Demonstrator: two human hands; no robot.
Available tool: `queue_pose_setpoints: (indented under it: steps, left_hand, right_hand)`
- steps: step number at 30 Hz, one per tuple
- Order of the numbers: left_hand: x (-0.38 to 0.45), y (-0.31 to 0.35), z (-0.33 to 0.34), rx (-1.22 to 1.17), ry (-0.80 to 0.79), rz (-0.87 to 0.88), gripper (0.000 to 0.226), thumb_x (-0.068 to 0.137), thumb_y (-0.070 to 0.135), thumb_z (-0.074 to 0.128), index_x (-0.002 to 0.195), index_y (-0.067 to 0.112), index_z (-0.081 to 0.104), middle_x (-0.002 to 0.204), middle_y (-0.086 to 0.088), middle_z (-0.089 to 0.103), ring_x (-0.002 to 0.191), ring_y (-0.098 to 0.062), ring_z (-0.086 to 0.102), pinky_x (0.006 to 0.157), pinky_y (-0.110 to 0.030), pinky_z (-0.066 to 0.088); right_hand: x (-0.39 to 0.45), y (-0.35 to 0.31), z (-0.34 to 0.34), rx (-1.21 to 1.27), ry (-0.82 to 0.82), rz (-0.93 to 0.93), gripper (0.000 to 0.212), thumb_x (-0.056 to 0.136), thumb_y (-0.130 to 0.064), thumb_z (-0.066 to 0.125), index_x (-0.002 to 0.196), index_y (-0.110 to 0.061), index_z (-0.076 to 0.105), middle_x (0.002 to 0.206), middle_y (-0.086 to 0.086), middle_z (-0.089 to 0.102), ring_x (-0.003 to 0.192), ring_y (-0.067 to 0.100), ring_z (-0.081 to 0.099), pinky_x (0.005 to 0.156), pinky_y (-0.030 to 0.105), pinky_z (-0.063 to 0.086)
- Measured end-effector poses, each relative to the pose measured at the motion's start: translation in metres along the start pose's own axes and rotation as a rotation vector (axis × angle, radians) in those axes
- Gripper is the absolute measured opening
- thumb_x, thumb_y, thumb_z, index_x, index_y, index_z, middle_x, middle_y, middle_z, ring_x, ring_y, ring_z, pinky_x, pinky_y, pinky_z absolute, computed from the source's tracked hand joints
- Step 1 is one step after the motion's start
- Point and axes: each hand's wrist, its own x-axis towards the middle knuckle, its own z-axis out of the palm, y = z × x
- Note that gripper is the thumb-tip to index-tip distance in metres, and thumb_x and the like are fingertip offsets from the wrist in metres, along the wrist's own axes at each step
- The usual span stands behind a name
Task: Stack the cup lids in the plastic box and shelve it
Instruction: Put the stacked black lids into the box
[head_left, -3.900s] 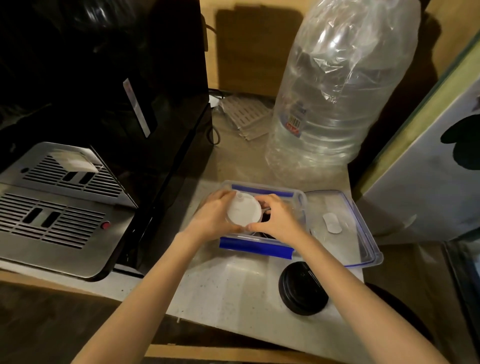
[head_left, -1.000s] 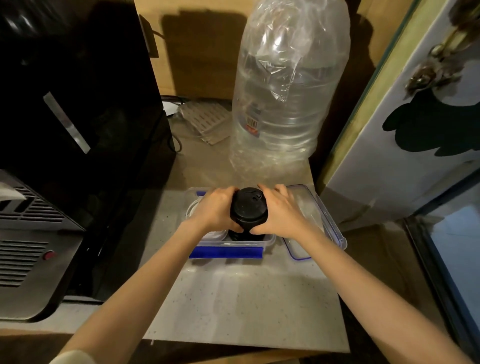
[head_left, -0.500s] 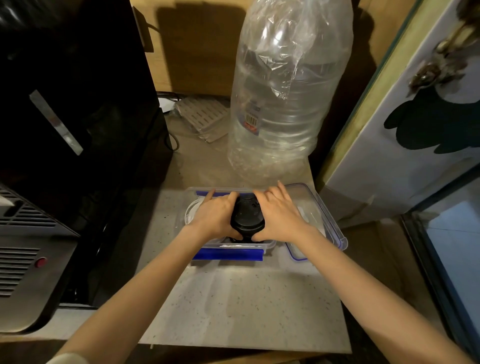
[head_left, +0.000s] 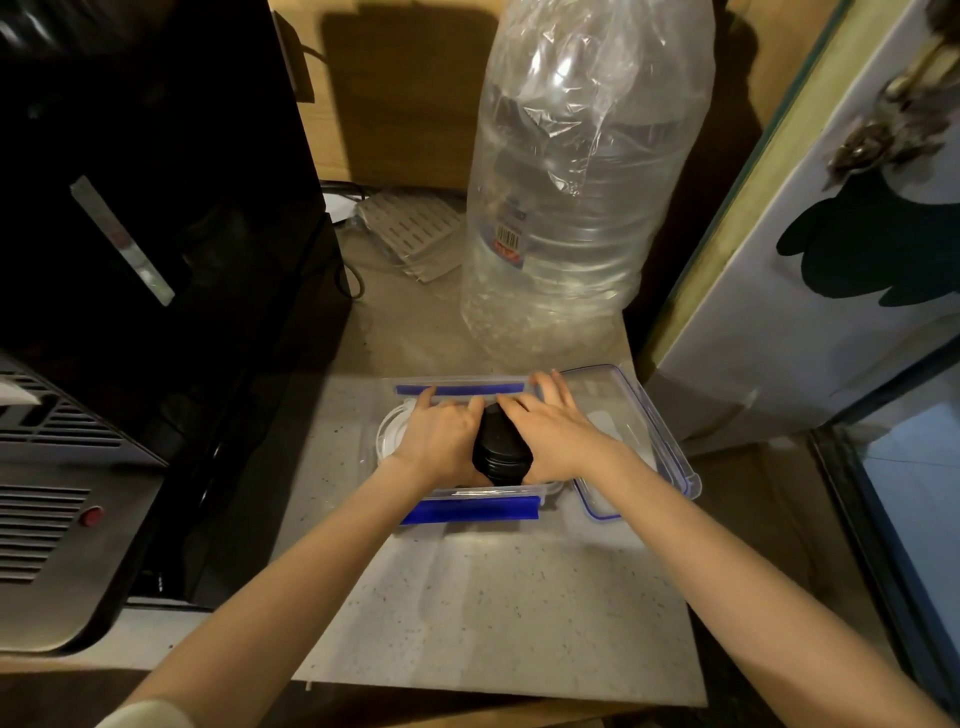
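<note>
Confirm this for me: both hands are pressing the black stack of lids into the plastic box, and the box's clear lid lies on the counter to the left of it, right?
Not quite. The clear lid lies to the right of the plastic box, as the head view shows. The rest holds: the left hand and right hand flank the black stack of lids in the box.

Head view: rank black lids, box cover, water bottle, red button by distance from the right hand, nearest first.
1. Black lids: touching the right hand, between both hands, in the box.
2. Box cover: just right of that hand, flat on the counter.
3. Water bottle: behind, upright.
4. Red button: far left, on the machine.
</note>
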Motion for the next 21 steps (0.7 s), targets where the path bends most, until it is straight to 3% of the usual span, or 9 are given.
queue_pose_setpoints:
  steps: [4, 7, 11, 15, 21]
  left_hand:
    - [-0.001, 0.000, 0.003, 0.011, 0.011, 0.004, 0.072, 0.068, 0.059, 0.064, 0.121, 0.015, 0.043, 0.114, -0.004, 0.066, 0.111, -0.024, 0.058, 0.111, -0.049, 0.026]
    - [0.002, -0.002, 0.002, 0.024, -0.037, 0.006, 0.073, 0.067, 0.056, 0.065, 0.123, 0.015, 0.041, 0.115, -0.005, 0.065, 0.111, -0.026, 0.056, 0.105, -0.047, 0.031]
    - [0.005, -0.004, 0.000, 0.049, -0.091, -0.003, 0.069, 0.068, 0.044, 0.069, 0.125, 0.016, 0.039, 0.116, -0.006, 0.064, 0.111, -0.027, 0.055, 0.102, -0.044, 0.034]
    - [0.004, -0.006, -0.006, 0.029, -0.096, -0.023, 0.063, 0.069, 0.040, 0.070, 0.123, 0.019, 0.044, 0.117, -0.005, 0.063, 0.112, -0.027, 0.053, 0.104, -0.044, 0.033]
    - [0.000, -0.008, -0.006, 0.041, -0.092, 0.015, 0.066, 0.069, 0.052, 0.067, 0.124, 0.020, 0.048, 0.124, -0.003, 0.061, 0.118, -0.025, 0.049, 0.108, -0.043, 0.027]
  right_hand:
    - [-0.003, 0.002, -0.009, 0.085, -0.115, 0.035, 0.098, 0.073, -0.021, 0.068, 0.147, -0.014, 0.003, 0.151, 0.013, 0.019, 0.141, 0.037, -0.004, 0.117, 0.045, 0.005]
    - [-0.003, 0.004, -0.019, 0.244, -0.135, 0.073, 0.094, 0.072, -0.034, 0.068, 0.146, -0.015, 0.012, 0.150, 0.013, 0.024, 0.141, 0.031, 0.000, 0.115, 0.040, 0.012]
    - [-0.002, 0.001, -0.015, 0.268, 0.037, 0.088, 0.084, 0.070, -0.057, 0.065, 0.139, -0.019, 0.033, 0.138, 0.011, 0.045, 0.135, 0.030, 0.017, 0.109, 0.040, 0.022]
    - [-0.005, -0.001, -0.010, 0.208, 0.059, 0.062, 0.089, 0.065, -0.054, 0.071, 0.138, -0.020, 0.033, 0.136, 0.005, 0.046, 0.131, 0.027, 0.023, 0.107, 0.040, 0.023]
    - [-0.006, -0.004, -0.012, 0.212, -0.023, 0.041, 0.086, 0.068, -0.043, 0.073, 0.139, -0.021, 0.031, 0.141, 0.003, 0.040, 0.130, 0.027, 0.028, 0.104, 0.040, 0.026]
